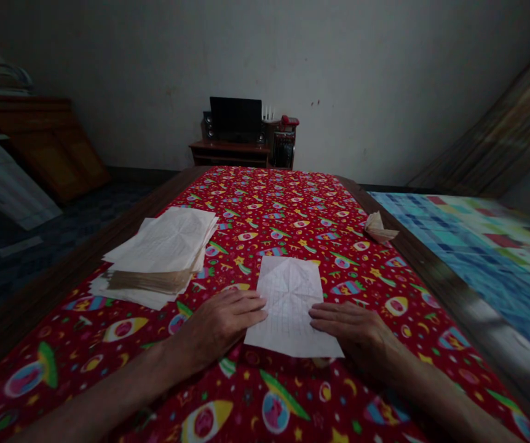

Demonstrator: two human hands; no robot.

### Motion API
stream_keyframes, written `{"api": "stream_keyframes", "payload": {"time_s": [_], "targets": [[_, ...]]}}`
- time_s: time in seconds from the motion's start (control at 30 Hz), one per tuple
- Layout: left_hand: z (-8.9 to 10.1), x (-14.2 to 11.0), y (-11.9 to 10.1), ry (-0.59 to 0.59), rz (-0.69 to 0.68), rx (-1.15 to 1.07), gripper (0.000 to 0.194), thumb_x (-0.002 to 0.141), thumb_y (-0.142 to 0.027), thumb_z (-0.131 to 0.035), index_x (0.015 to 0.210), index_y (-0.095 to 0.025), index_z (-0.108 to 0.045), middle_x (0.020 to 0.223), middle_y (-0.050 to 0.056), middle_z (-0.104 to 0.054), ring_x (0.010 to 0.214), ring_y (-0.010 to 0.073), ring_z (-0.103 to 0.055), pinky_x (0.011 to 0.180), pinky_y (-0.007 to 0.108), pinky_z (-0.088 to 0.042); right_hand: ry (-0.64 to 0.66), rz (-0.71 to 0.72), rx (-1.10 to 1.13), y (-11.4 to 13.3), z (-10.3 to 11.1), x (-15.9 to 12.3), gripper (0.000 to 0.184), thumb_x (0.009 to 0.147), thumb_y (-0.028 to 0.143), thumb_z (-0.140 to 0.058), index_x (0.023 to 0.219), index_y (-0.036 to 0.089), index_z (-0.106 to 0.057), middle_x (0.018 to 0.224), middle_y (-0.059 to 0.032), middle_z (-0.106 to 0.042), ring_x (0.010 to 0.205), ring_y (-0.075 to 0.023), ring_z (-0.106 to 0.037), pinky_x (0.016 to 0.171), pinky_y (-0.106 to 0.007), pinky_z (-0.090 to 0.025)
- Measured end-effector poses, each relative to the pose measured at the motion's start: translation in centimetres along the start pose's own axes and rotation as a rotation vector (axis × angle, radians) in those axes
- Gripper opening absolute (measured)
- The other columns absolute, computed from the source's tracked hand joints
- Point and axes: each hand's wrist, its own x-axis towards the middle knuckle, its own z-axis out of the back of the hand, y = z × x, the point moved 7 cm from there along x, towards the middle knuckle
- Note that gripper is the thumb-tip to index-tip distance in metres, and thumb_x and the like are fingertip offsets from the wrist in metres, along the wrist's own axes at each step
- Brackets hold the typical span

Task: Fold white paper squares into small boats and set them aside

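Observation:
A creased sheet of lined paper (288, 307) lies in front of me, with fold lines crossing near its upper middle and its near edge slightly raised. My left hand (235, 311) rests at its left edge, fingers stretched out and the tips on the paper. On the opposite edge lie the flat, extended fingers of my right hand (348, 323). Both thumbs are mostly hidden. To the left is a stack of papers (168, 240), its top sheet also marked with creases. A folded paper piece (379, 229) stands at the right edge of the cloth.
A red patterned cloth (274, 203) covers the table, whose dark wooden edge (122, 240) shows at the sides. Beyond stand a black monitor (236, 117) and a low cabinet. On the right is a bed with a blue checked cover (458, 264); wooden cupboards (48, 141) stand left.

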Motion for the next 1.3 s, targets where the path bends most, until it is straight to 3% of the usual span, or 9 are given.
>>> {"api": "stream_keyframes", "payload": {"time_s": [0.17,0.37,0.53,0.7,0.83,0.97,1.1,1.3], "targets": [[1.0,-0.1,-1.0,-0.111,-0.041,-0.060,0.027,0.089,-0.010,-0.044,0.103,-0.018,-0.065,0.105,0.005,-0.070,0.099,0.0171,-0.064,0.086,0.032,-0.052,-0.013,0.001,0.044,0.0,0.4,-0.2,0.034,0.083,0.008,-0.043,0.103,0.020,-0.067,0.104,-0.0093,-0.071,0.098,-0.0191,-0.066,0.080,-0.033,-0.055],[1.2,-0.3,-0.8,-0.185,0.002,-0.217,0.022,0.087,-0.010,-0.047,0.101,-0.017,-0.063,0.097,0.005,-0.071,0.094,0.0162,-0.065,0.083,0.029,-0.052,-0.076,-0.016,0.125,0.0,1.0,-0.2,0.025,0.086,0.014,-0.048,0.104,0.020,-0.064,0.096,-0.0089,-0.072,0.089,-0.0179,-0.068,0.077,-0.031,-0.054],[0.3,0.3,0.3,-0.080,0.166,-0.252,0.013,0.089,-0.020,-0.051,0.098,-0.019,-0.060,0.094,0.005,-0.068,0.089,0.0171,-0.062,0.082,0.031,-0.050,-0.080,-0.086,0.149,-0.5,0.9,0.5,0.020,0.089,0.020,-0.049,0.098,0.021,-0.067,0.094,-0.0073,-0.072,0.091,-0.0178,-0.066,0.081,-0.032,-0.053],[-0.4,0.1,0.7,-0.052,0.166,-0.231,0.020,0.089,-0.019,-0.051,0.108,-0.021,-0.059,0.105,0.004,-0.067,0.099,0.0169,-0.060,0.093,0.034,-0.045,-0.024,-0.115,0.078,-1.1,0.1,0.4,0.026,0.087,0.015,-0.048,0.102,0.024,-0.068,0.110,-0.0090,-0.068,0.098,-0.0203,-0.062,0.085,-0.038,-0.051],[-0.2,0.2,1.3,-0.144,0.174,-0.293,0.018,0.089,-0.016,-0.049,0.094,-0.020,-0.066,0.097,0.003,-0.069,0.092,0.0155,-0.062,0.086,0.031,-0.047,-0.039,-0.260,0.154,-2.0,0.3,0.4,0.023,0.090,0.022,-0.047,0.089,0.022,-0.070,0.100,-0.0070,-0.071,0.088,-0.0185,-0.064,0.079,-0.033,-0.050],[-0.4,0.6,3.1,-0.135,0.423,-0.317,0.017,0.088,-0.019,-0.052,0.078,-0.017,-0.066,0.084,0.003,-0.068,0.079,0.0148,-0.063,0.072,0.025,-0.048,0.019,-0.500,0.233,-3.3,-0.2,0.2,0.026,0.090,0.026,-0.047,0.072,0.019,-0.064,0.075,-0.0013,-0.068,0.066,-0.0135,-0.061,0.060,-0.022,-0.046],[-0.6,1.1,3.8,-0.069,0.564,-0.202,0.020,0.089,-0.024,-0.049,0.077,-0.017,-0.063,0.078,0.002,-0.066,0.074,0.0153,-0.062,0.068,0.025,-0.045,-0.064,-0.615,0.159,-4.0,-0.3,0.5,0.031,0.087,0.029,-0.045,0.059,0.018,-0.052,0.055,0.0022,-0.055,0.051,-0.0108,-0.051,0.048,-0.021,-0.035],[-0.7,1.5,3.6,-0.042,0.597,-0.062,0.022,0.088,-0.024,-0.045,0.072,-0.018,-0.058,0.076,0.002,-0.062,0.069,0.0155,-0.058,0.063,0.026,-0.041,-0.056,-0.689,-0.041,-4.8,-0.9,1.3,0.027,0.088,0.033,-0.043,0.068,0.018,-0.053,0.059,0.0011,-0.055,0.054,-0.0117,-0.050,0.053,-0.023,-0.031]]}}
